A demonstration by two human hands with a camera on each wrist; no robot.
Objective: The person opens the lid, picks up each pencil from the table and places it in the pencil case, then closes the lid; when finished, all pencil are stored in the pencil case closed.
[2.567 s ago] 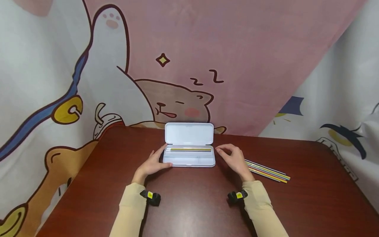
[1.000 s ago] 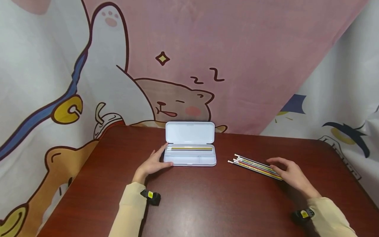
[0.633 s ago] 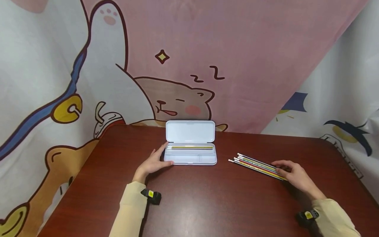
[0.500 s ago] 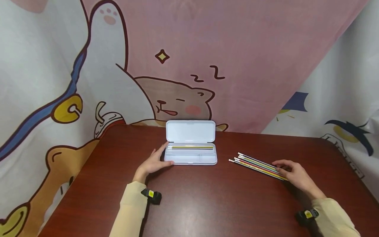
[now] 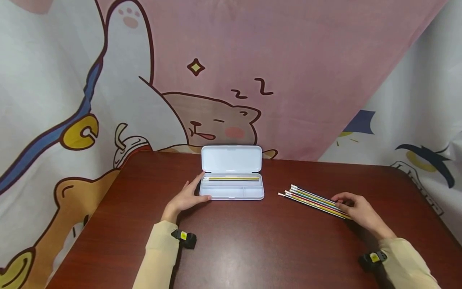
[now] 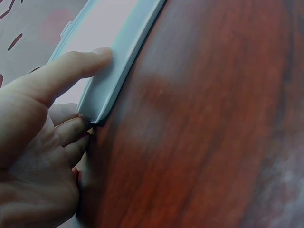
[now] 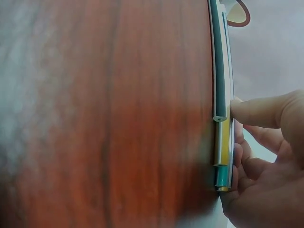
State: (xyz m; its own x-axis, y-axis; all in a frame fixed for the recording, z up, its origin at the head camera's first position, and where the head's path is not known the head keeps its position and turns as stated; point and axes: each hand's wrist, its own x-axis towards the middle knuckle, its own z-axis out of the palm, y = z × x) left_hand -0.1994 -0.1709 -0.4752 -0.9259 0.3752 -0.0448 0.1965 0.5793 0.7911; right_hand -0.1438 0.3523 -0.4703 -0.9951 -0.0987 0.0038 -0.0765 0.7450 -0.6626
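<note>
A white pencil case (image 5: 221, 193) stands with its lid (image 5: 232, 159) raised, and a few striped pencils (image 5: 231, 179) lie in its back compartment. My left hand (image 5: 185, 198) holds the case by its left end. In the left wrist view the thumb (image 6: 85, 64) rests over the front edge, with the other fingers around the end. Right of the case lies a fanned bunch of striped pencils (image 5: 314, 201), white erasers toward the case. My right hand (image 5: 361, 210) pinches at the far-right ends of the bunch, the thumb (image 7: 259, 111) against a pencil; how many it grips is hidden.
The dark red-brown table (image 5: 231, 245) reaches back to a hanging cloth (image 5: 306, 80) printed with cartoon animals. Both wrists wear small black cameras, the left camera (image 5: 188, 241) and the right camera (image 5: 368, 261).
My right hand has moved from the case's right end to the pencil bunch on the right. The loose pencils have shifted slightly and spread at their eraser ends. My left hand stays on the case.
</note>
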